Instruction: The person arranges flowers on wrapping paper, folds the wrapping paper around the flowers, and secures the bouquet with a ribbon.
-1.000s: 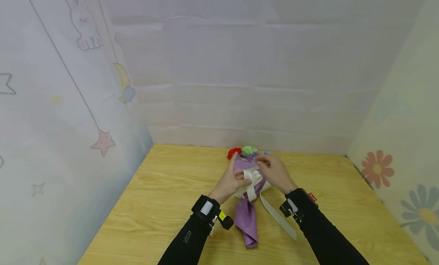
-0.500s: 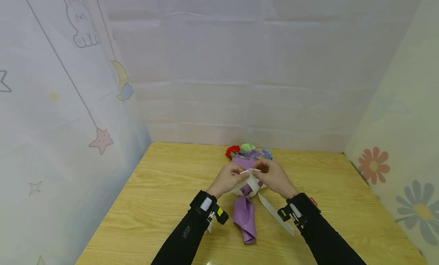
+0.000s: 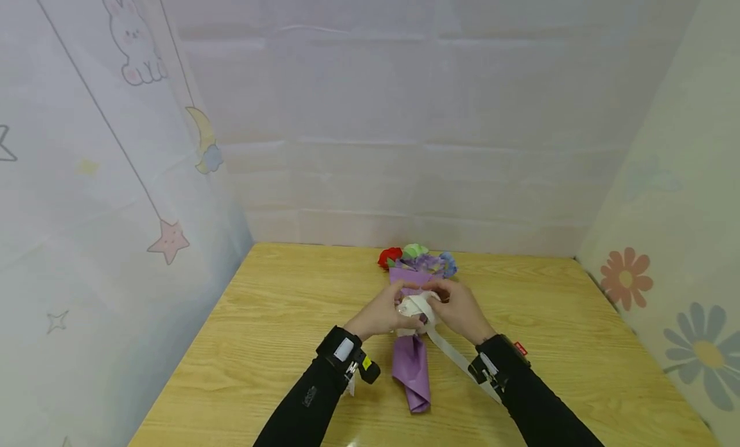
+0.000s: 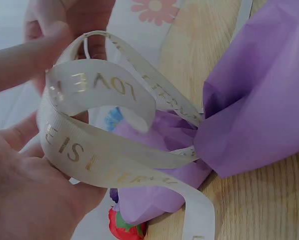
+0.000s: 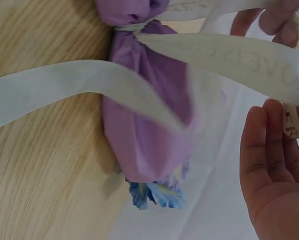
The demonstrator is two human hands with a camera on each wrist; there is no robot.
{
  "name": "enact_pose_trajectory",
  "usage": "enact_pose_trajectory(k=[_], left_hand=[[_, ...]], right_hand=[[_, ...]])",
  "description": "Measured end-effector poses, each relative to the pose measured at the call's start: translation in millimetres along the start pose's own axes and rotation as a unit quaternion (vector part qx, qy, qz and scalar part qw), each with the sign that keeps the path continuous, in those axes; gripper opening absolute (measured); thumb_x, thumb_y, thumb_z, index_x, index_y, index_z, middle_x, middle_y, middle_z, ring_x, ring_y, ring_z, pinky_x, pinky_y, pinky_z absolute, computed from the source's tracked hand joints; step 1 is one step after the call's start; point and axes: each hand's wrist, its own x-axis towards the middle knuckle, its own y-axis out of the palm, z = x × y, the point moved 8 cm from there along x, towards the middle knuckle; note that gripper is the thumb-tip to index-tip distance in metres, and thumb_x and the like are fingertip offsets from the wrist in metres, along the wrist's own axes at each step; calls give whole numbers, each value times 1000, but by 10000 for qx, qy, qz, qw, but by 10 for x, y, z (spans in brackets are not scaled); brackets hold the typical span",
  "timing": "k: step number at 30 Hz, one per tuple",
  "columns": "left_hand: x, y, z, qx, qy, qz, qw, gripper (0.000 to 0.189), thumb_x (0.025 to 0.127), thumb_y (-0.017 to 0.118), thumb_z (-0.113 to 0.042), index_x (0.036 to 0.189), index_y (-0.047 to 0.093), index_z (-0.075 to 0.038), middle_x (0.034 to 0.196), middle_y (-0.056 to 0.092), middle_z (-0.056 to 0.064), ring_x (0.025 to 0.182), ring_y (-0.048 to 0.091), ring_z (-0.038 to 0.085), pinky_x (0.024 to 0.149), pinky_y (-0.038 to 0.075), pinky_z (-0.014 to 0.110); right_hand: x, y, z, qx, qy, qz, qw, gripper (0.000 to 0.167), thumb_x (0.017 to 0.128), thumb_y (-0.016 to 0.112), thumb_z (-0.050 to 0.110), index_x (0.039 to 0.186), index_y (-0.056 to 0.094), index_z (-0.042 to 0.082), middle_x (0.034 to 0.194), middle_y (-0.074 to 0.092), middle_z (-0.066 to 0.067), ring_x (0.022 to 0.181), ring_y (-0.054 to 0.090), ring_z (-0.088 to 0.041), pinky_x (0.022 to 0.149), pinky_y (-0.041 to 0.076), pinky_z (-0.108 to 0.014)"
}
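A bouquet wrapped in purple paper point(image 3: 412, 376) lies on the table, its flower end away from me. Red point(image 3: 390, 258), pale green point(image 3: 414, 250), purple and blue point(image 3: 448, 264) flowers show at the top. A cream ribbon point(image 4: 72, 150) with gold lettering is tied round the paper's gathered waist and rises in loops. My left hand point(image 3: 383, 311) holds a loop between thumb and fingers, palm partly seen in the left wrist view. Opposite it, my right hand point(image 3: 460, 311) pinches the ribbon at its fingertips point(image 5: 273, 107). The two hands nearly meet over the bouquet.
One long ribbon tail point(image 3: 453, 354) trails toward my right wrist; another short end point(image 3: 351, 386) shows by the left wrist. The wooden table point(image 3: 277, 318) meets a pale back wall point(image 3: 347, 177), with printed side walls left and right.
Both hands stay over the bouquet's middle and rework the ribbon. The right hand came down from near the flowers to the ribbon, and the loops changed shape; the right tail now runs higher.
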Motion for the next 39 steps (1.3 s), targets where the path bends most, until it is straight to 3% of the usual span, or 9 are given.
enact_pose_trajectory(k=[7, 12, 16, 20, 25, 27, 31, 34, 39], left_hand=[[-53, -58, -75, 1611, 284, 147, 9864, 39, 88, 74, -2, 121, 57, -12, 118, 61, 5, 96, 59, 14, 77, 50, 26], [-93, -87, -116, 2385, 452, 278, 9697, 38, 87, 68, 5, 122, 65, -8, 117, 66, 5, 98, 59, 13, 81, 49, 25], [-135, -106, -80, 2583, 490, 367, 9641, 45, 87, 61, 11, 129, 65, -3, 122, 68, 11, 110, 63, 21, 91, 50, 30], [-181, -208, -18, 2636, 337, 182, 9639, 51, 84, 51, 17, 131, 64, 0, 125, 68, 15, 119, 62, 29, 96, 50, 36], [-252, -548, 91, 2267, -70, -690, 9715, 38, 81, 51, 16, 109, 71, -1, 105, 70, 16, 86, 66, 24, 65, 54, 30], [-309, -725, 159, 2012, -251, -1077, 9733, 33, 84, 50, 15, 106, 70, 0, 99, 69, 15, 72, 62, 19, 55, 49, 26], [-452, -1024, 243, 2079, -493, -1615, 9635, 15, 97, 56, 2, 103, 69, -2, 85, 68, 9, 59, 55, 14, 52, 41, 27], [-528, -1134, 272, 2467, -552, -1584, 9545, 17, 101, 65, -18, 88, 69, -7, 69, 60, 3, 54, 45, 13, 52, 35, 29], [-641, -1260, 393, 2762, -773, -1245, 9499, 41, 100, 66, -37, 67, 63, -13, 56, 44, -4, 48, 30, 12, 50, 27, 28]], right_hand=[[-51, -59, -96, 18, 194, 5, 9998, 6, 97, 69, 10, 100, 69, 5, 91, 69, -6, 82, 66, -24, 68, 54, -29], [-104, -79, -169, 480, 533, 160, 9973, 11, 101, 62, 4, 111, 64, 1, 89, 69, -13, 75, 66, -32, 63, 54, -29], [-168, -97, -280, 892, 850, 306, 9919, 28, 104, 47, -4, 128, 62, -6, 101, 67, -22, 72, 64, -28, 57, 49, -27], [-210, -143, -433, 1398, 1164, 390, 9825, 35, 99, 38, -9, 126, 62, -12, 107, 63, -24, 75, 63, -29, 59, 51, -29], [-243, -242, -627, 1900, 1354, 485, 9712, 33, 95, 40, -8, 120, 61, -13, 123, 56, -32, 92, 62, -30, 78, 58, -41], [-280, -272, -681, 1677, 1390, 649, 9738, 29, 97, 45, -4, 121, 60, -9, 128, 54, -30, 97, 61, -30, 83, 57, -45], [-355, -367, -749, 515, 1282, 773, 9874, 21, 103, 57, 11, 119, 60, -2, 103, 61, -22, 79, 59, -27, 72, 53, -41], [-395, -462, -810, -267, 1204, 538, 9909, 24, 105, 59, 21, 116, 62, 0, 86, 60, -14, 62, 54, -21, 61, 46, -37], [-474, -631, -987, -1033, 1372, 211, 9849, 38, 109, 49, 33, 110, 66, -1, 82, 59, -12, 65, 48, -18, 63, 38, -37]])
